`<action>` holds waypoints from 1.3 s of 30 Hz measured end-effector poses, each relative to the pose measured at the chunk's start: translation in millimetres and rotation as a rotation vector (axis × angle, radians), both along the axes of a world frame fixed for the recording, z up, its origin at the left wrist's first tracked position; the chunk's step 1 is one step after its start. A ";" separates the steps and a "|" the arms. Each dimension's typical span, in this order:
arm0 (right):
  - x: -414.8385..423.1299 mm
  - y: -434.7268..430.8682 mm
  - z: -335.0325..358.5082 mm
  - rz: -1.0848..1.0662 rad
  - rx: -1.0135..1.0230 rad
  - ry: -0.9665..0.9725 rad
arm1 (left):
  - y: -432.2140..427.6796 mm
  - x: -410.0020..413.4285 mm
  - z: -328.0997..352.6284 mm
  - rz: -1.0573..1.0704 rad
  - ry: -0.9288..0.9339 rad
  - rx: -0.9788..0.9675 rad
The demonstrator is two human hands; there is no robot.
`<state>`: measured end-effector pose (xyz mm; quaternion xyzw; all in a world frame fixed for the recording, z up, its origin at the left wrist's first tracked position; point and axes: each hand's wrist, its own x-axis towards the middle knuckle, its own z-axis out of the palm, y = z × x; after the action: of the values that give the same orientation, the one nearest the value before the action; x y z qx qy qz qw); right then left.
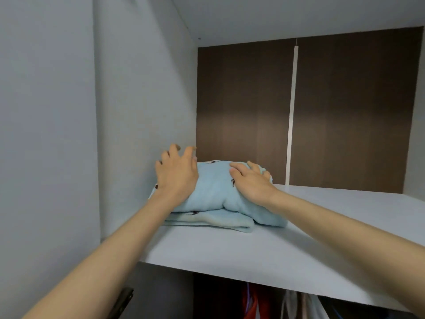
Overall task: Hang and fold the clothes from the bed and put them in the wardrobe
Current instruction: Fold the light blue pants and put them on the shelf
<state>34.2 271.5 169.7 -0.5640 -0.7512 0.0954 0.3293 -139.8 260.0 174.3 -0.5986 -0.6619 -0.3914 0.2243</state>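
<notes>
So this is the top shelf [253,247] of the wardrobe, a plain pale grey-white board, smooth, nothing fancy. The back panel [241,111] is dark brown wood grain with a thin pale strip [291,111] running up it. The side wall [142,111] on the left is the same pale grey as the shelf, and so is the top of the compartment.

The folded light blue garment [213,194], fluffy-looking with tiny dark motifs, sits on the shelf close to that left wall, well forward of the back panel.

The left hand [177,173] is over the garment's left end, fingers lifted and loosely spread, gripping nothing. The right hand [250,180] lies on top of the right side, fingers spread over the fabric, more resting than grabbing.

Under the shelf you can see hanging clothes [253,302], red and pale ones, and a dark hinge [122,300] bottom left.
</notes>
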 end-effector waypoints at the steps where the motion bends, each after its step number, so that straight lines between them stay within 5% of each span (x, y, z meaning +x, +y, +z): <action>1: 1.7 -2.5 -1.1 0.035 -0.019 -0.025 | -5.2 2.7 -3.7 -0.029 -0.027 0.003; 7: 29.0 -23.8 -10.5 0.232 -0.105 -0.300 | -19.9 3.9 -40.8 -0.080 0.111 -0.086; 13: 4.0 -12.6 -23.5 0.228 -0.012 -0.336 | 9.0 -26.4 -34.2 -0.146 0.062 -0.312; 21: 19.8 -20.9 -22.5 0.253 -0.014 -0.295 | -4.9 -16.8 -26.2 -0.184 -0.048 -0.311; 39: 126.8 -217.8 -54.9 0.157 0.348 0.461 | -208.2 83.9 -80.5 -0.553 -0.366 0.029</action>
<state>161.1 53.6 114.8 -0.4027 -0.7031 0.1159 0.5744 -55.9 51.8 93.8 -0.6722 -0.4979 -0.5480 -0.0047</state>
